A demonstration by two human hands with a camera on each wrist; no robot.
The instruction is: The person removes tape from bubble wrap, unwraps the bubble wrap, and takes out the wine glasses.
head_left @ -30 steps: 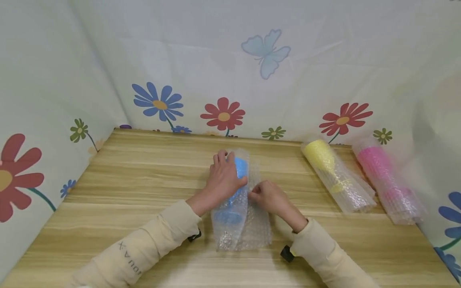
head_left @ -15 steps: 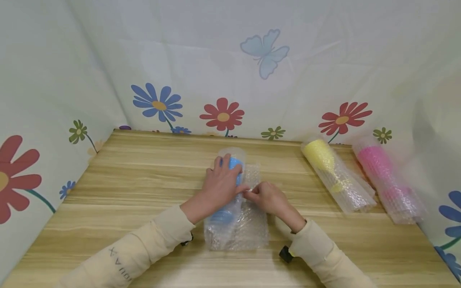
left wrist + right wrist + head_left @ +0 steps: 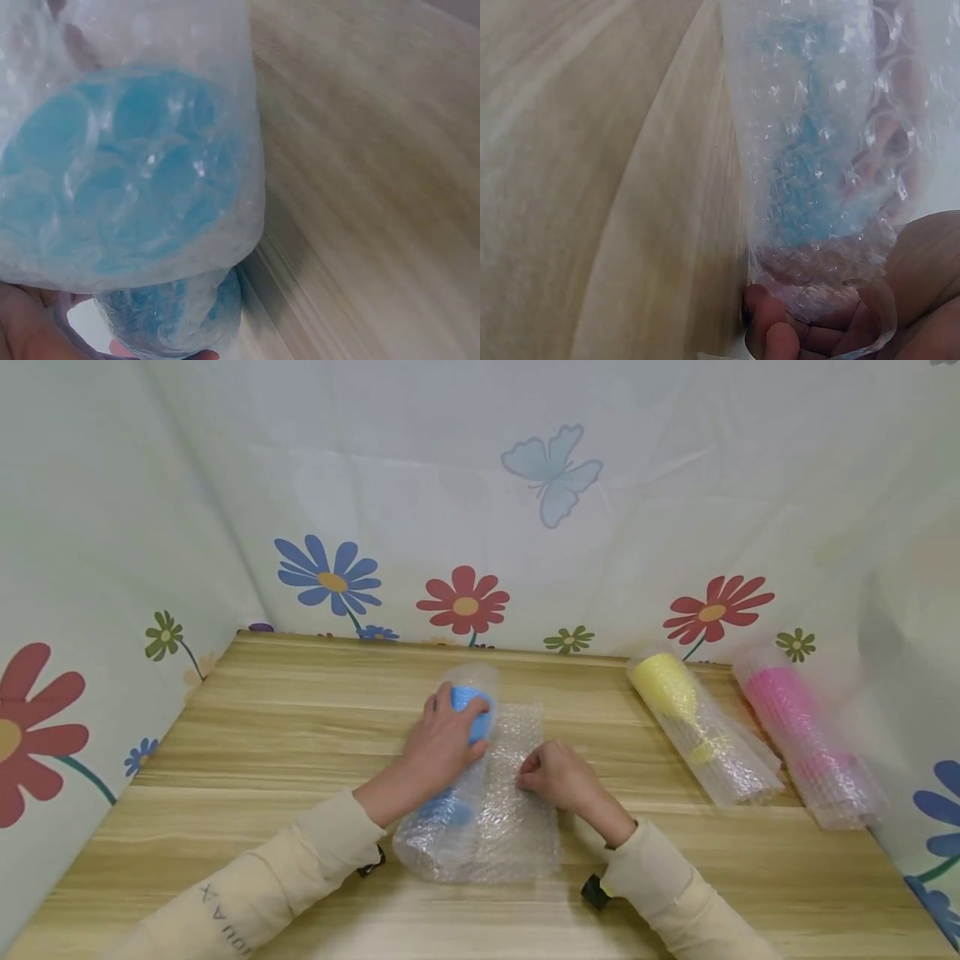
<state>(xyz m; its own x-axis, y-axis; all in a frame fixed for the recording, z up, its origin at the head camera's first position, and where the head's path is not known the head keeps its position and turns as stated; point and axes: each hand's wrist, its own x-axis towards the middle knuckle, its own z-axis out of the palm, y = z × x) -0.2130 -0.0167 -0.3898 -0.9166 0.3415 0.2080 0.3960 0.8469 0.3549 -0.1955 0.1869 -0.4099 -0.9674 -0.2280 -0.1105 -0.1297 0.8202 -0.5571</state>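
A blue goblet-shaped cup (image 3: 467, 700) lies on its side, rolled in clear bubble wrap (image 3: 513, 835). My left hand (image 3: 435, 739) grips the wrapped cup from above, thumb on its right side. In the left wrist view, the cup's round blue base (image 3: 127, 172) shows through the bubbles, with the fingers partly hidden behind the roll. To the right of the cup, a flat flap of the wrap spreads over the table. My right hand (image 3: 564, 774) pinches this flap between thumb and curled fingers; in the right wrist view, film covers part of those fingers (image 3: 780, 337).
On the right of the wooden table (image 3: 300, 710) lie a yellow cup (image 3: 667, 689) and a pink cup (image 3: 783, 697), each rolled in bubble wrap. A flower-printed cloth (image 3: 405, 485) rises behind the table and along its sides.
My left hand has rolled the wrapped blue cup leftward, baring more of the flap on its right. The right hand has shifted only slightly and is now farther from the left thumb.
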